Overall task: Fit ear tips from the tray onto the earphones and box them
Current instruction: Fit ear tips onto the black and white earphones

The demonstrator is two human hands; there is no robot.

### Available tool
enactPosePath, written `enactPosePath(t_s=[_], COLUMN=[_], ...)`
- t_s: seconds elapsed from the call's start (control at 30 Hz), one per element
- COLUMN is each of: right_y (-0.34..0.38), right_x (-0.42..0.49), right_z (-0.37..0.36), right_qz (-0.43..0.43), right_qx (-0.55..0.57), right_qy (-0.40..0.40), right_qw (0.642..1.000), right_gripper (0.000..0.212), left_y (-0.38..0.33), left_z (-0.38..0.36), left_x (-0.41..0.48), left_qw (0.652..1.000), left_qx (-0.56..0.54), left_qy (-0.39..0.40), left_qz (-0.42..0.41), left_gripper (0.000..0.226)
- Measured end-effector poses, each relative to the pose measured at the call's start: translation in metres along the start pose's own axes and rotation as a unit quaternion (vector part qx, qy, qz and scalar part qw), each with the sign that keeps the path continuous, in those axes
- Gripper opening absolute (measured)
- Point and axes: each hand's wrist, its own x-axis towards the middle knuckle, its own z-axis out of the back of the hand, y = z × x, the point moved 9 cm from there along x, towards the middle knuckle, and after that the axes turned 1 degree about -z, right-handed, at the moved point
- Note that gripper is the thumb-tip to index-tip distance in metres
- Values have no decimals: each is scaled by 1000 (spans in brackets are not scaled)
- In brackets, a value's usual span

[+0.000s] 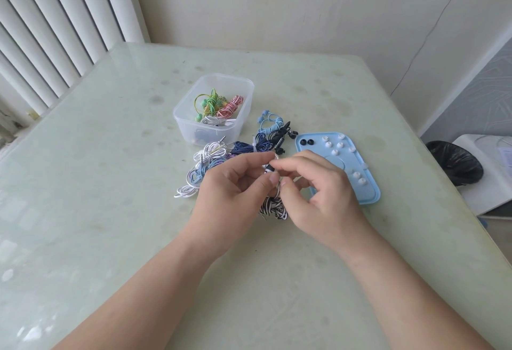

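Pale green and glossy, the table [110, 183] stands in a corner, with white vertical blinds [55, 31] on the left and a cream wall behind. Near its middle, the left hand [232, 183] and right hand [318, 189] meet on a striped earphone [268, 168]. Left thumb and forefinger pinch the bud and the right fingertips close on its end; whether a tip sits between them I cannot tell. Its cable [273, 207] dangles in a limp bundle to the table. The earphone looks light, with a hard bud best held by its body. The ear tips [334, 152] look small, soft and easily dropped. They lie in a blue tray [371, 183] toward the right edge. A clear box [243, 92] nearer the far edge holds finished sets, with a loose pile [210, 161] just beside it. A lined bin [454, 161] sits beyond the right edge.
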Motion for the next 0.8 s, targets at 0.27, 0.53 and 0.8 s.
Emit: enactPosePath(t_s=[0.27,0.53,0.8], right_y=[-14,-17,-16], right_x=[-4,-5,-8], right_z=[-2,-3,-11], right_qz=[-88,-175,-146], right_qx=[86,55,-126], right_qy=[23,102,193], right_qw=[992,978,962], right_gripper=[37,43,29], left_y=[-1,-5,-3], left_z=[4,7,15], left_x=[2,2,5], left_qw=[1000,1000,998], left_qx=[13,2,19], left_qy=[-14,-24,-59], left_qz=[-6,2,12], left_gripper=[28,17,12])
